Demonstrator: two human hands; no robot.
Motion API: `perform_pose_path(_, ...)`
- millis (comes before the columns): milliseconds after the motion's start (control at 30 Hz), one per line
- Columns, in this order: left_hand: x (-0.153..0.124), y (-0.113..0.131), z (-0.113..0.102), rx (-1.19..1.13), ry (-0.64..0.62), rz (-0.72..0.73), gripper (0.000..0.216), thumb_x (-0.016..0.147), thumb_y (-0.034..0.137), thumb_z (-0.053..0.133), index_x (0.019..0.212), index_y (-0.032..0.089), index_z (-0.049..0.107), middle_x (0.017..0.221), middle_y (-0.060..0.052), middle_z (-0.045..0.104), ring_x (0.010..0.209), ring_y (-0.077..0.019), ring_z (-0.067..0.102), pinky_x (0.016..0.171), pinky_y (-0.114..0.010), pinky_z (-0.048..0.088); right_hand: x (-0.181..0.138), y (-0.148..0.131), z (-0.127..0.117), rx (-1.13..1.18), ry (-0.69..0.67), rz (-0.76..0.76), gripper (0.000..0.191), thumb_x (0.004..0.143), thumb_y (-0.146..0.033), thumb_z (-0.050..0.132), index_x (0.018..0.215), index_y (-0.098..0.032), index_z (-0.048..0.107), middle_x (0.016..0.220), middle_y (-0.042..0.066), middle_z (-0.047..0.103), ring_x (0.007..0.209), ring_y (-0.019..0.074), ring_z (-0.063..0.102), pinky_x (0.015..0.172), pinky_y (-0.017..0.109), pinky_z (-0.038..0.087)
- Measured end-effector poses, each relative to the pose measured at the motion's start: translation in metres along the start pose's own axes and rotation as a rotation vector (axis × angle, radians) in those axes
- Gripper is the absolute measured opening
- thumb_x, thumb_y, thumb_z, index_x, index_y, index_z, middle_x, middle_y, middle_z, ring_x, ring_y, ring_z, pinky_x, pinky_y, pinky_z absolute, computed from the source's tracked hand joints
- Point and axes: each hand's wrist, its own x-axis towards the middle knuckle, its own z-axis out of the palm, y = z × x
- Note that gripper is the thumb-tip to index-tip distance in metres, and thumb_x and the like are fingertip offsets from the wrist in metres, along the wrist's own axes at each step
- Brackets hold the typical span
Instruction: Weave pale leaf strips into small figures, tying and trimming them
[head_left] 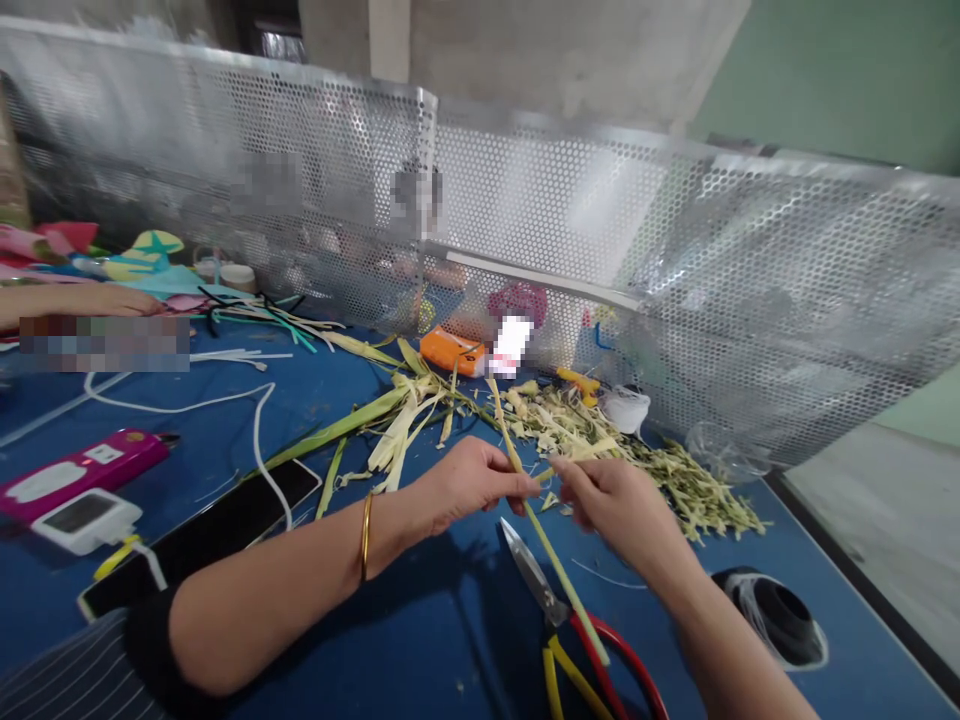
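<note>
My left hand point(472, 488) pinches a long pale green leaf strip point(555, 560), which slants from the back of the table down toward the front right. A shorter strip point(550, 473) crosses it at that grip and runs to my right hand point(619, 500), whose fingertips are closed on its other end. Scissors with red handles point(536, 575) lie open on the blue table point(420, 630), under the long strip's lower part. Beyond my hands are split leaves point(401, 435) and a heap of pale leaf scraps point(585, 420).
To the left lie a black phone point(217, 530), a magenta device point(90, 470) and a white cable point(262, 440). A thread spool point(776, 615) sits at right. An orange packet point(452, 350) stands before the perforated metal screen point(540, 190). Another person's hand point(112, 298) is at far left.
</note>
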Motion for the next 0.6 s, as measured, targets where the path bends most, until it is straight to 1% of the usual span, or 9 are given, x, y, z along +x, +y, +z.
perform_pose_path(33,0.0,0.0,0.001,0.023,0.013,0.008,0.031,0.068,0.044,0.073,0.07,0.012,0.074,0.062,-0.003,0.066,0.048,-0.0081,0.038,0.048,-0.024,0.025,-0.004,-0.004,-0.005,-0.149,0.08,-0.051,0.049,0.083,-0.055,0.055,0.049,-0.02,0.058,0.041,0.0,0.05,0.04,0.0116,0.044,0.045,0.025,0.031)
perform_pose_path(100,-0.002,0.0,0.003,0.092,0.027,0.037,0.031,0.071,0.044,0.07,0.066,0.013,0.073,0.058,-0.002,0.063,0.048,-0.0084,0.038,0.048,-0.024,0.025,-0.011,-0.011,-0.009,-0.284,0.201,-0.198,0.042,0.087,-0.05,0.052,0.059,-0.02,0.063,0.051,0.0,0.056,0.047,0.0124,0.048,0.049,0.025,0.032)
perform_pose_path(133,-0.003,0.0,0.004,0.138,0.029,0.054,0.032,0.072,0.044,0.068,0.063,0.013,0.072,0.052,0.0,0.059,0.047,-0.0085,0.037,0.048,-0.024,0.025,-0.013,-0.013,-0.008,-0.299,0.242,-0.264,0.034,0.087,-0.046,0.053,0.068,-0.021,0.067,0.06,0.001,0.061,0.053,0.0134,0.051,0.052,0.025,0.034)
perform_pose_path(200,-0.005,-0.001,0.008,0.233,0.01,0.1,0.035,0.076,0.042,0.064,0.056,0.014,0.068,0.044,0.003,0.049,0.046,-0.0088,0.035,0.048,-0.024,0.024,-0.013,-0.014,0.0,-0.257,0.227,-0.345,0.022,0.085,-0.04,0.057,0.082,-0.023,0.071,0.077,0.003,0.066,0.065,0.0152,0.056,0.057,0.025,0.038)
perform_pose_path(233,-0.006,-0.002,0.01,0.269,-0.012,0.124,0.036,0.078,0.041,0.061,0.054,0.015,0.067,0.043,0.003,0.048,0.046,-0.0091,0.037,0.049,-0.024,0.025,-0.011,-0.013,0.005,-0.203,0.182,-0.351,0.019,0.083,-0.037,0.058,0.082,-0.022,0.071,0.079,0.003,0.066,0.067,0.0156,0.057,0.058,0.025,0.039)
perform_pose_path(300,-0.008,-0.004,0.013,0.307,-0.052,0.164,0.035,0.08,0.038,0.058,0.054,0.016,0.066,0.047,0.002,0.054,0.05,-0.0105,0.045,0.052,-0.023,0.031,-0.006,-0.009,0.015,-0.036,0.077,-0.312,0.02,0.081,-0.034,0.06,0.068,-0.02,0.066,0.068,0.001,0.06,0.062,0.0145,0.053,0.056,0.025,0.038)
perform_pose_path(367,-0.009,-0.004,0.015,0.322,-0.065,0.186,0.032,0.079,0.034,0.057,0.054,0.016,0.066,0.054,0.0,0.061,0.056,-0.012,0.052,0.056,-0.023,0.035,-0.002,-0.004,0.022,0.128,0.053,-0.25,0.027,0.079,-0.035,0.06,0.058,-0.019,0.057,0.058,-0.002,0.052,0.056,0.0129,0.047,0.052,0.024,0.035)
perform_pose_path(500,-0.009,-0.003,0.014,0.329,-0.076,0.198,0.027,0.077,0.029,0.058,0.054,0.016,0.066,0.054,0.001,0.062,0.055,-0.0115,0.052,0.056,-0.022,0.035,-0.004,-0.003,0.028,0.257,0.207,-0.201,0.028,0.076,-0.033,0.062,0.055,-0.02,0.051,0.055,-0.004,0.046,0.055,0.0116,0.041,0.053,0.025,0.032)
perform_pose_path(600,-0.01,-0.001,0.015,0.326,-0.118,0.192,0.029,0.076,0.03,0.061,0.052,0.015,0.065,0.047,0.003,0.055,0.05,-0.0097,0.046,0.053,-0.022,0.033,-0.005,-0.004,0.033,0.271,0.289,-0.212,0.027,0.076,-0.029,0.062,0.054,-0.02,0.05,0.056,-0.004,0.046,0.056,0.012,0.043,0.055,0.025,0.033)
